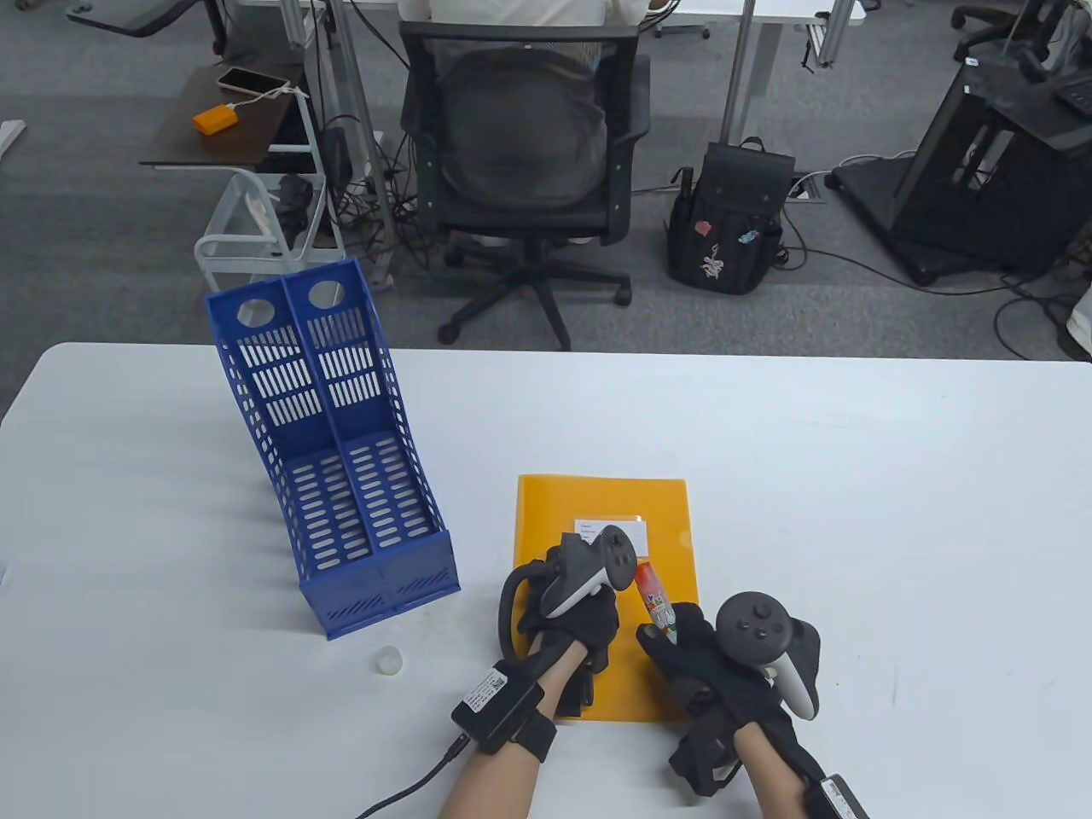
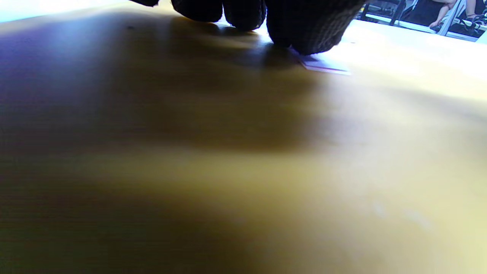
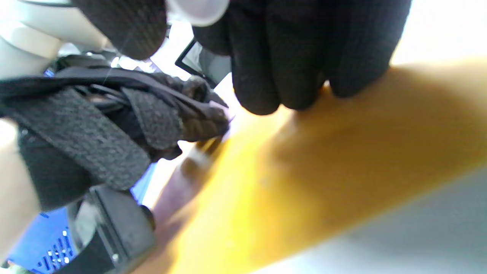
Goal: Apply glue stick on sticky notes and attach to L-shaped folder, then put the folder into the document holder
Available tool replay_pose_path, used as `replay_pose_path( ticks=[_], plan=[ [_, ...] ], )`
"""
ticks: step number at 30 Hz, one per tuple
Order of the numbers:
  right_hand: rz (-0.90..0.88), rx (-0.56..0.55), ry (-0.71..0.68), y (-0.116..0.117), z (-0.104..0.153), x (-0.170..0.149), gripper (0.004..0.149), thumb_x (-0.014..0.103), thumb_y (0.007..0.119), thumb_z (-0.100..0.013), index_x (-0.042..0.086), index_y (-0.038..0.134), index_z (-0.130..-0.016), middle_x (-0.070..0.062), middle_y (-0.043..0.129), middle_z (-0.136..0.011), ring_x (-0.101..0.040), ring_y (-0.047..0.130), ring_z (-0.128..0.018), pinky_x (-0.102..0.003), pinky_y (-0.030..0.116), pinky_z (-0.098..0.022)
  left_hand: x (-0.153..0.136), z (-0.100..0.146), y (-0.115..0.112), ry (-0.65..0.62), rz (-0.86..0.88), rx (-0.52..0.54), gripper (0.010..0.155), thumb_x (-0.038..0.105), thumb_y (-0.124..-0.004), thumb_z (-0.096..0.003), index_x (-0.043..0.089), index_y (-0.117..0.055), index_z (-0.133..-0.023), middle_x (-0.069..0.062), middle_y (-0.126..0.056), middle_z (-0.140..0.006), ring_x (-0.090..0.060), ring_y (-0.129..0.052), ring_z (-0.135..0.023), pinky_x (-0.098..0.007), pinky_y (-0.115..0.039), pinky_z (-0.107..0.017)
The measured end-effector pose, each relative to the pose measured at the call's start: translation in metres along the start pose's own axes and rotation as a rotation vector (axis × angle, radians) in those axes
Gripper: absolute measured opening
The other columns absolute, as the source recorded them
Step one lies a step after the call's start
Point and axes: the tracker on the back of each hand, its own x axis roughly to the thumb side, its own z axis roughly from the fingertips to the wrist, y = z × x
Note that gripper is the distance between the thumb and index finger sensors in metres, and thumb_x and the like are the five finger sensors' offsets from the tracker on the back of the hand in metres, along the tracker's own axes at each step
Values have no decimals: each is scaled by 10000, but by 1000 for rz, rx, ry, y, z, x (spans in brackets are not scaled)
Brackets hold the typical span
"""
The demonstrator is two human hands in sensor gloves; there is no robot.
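An orange L-shaped folder lies flat on the white table, with a white sticky note on its upper half. My left hand rests on the folder just below the note. In the left wrist view its fingertips press down on the folder beside the note's edge. My right hand grips an uncapped glue stick, whose tip points toward the note. In the right wrist view the fingers curl round the stick's end above the folder.
A blue two-slot document holder stands left of the folder, its open side up. The glue stick's clear cap lies on the table in front of it. Behind the table are an office chair and a backpack.
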Motion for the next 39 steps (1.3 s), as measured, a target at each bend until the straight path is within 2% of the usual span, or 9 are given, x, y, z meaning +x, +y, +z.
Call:
replay_pose_path(
  ticks=[9, 17, 22, 26, 39],
  plan=[
    [1, 0, 1, 0, 0, 0, 591, 464, 690, -530, 13, 613, -905, -204, 858, -824, -405, 848, -747, -522, 780, -491, 0, -1, 0, -6, -3, -7, 439, 360, -739, -519, 223, -669, -930, -52, -456, -1158, -341, -470, -1084, -634, -431, -765],
    [0, 0, 1, 0, 0, 0, 591, 462, 690, -529, 13, 613, -906, -205, 857, -825, -405, 848, -747, -522, 780, -491, -5, 0, 9, -68, 43, -89, 447, 210, -717, -517, 201, -697, -964, -70, -454, -1181, -350, -473, -1094, -638, -440, -766],
    [0, 1, 1, 0, -1, 0, 590, 462, 691, -529, 13, 613, -906, -206, 857, -825, -406, 848, -746, -522, 781, -490, -10, -1, 6, -71, 101, -77, 450, 326, -724, -528, 194, -695, -957, -68, -436, -1175, -348, -452, -1086, -617, -458, -756],
    [-1, 2, 1, 0, -1, 0, 590, 463, 691, -529, 14, 614, -905, -205, 858, -824, -406, 848, -746, -523, 780, -490, -8, -1, 5, -48, 56, -23, 424, 350, -749, -523, 219, -722, -925, -45, -479, -1158, -325, -499, -1070, -589, -512, -739],
    [-1, 2, 1, 0, -1, 0, 589, 463, 691, -530, 14, 615, -906, -204, 858, -825, -406, 848, -745, -522, 782, -489, -5, 0, 3, -26, 16, -5, 417, 354, -766, -516, 227, -700, -908, -40, -471, -1155, -322, -504, -1069, -581, -524, -738]
  ],
)
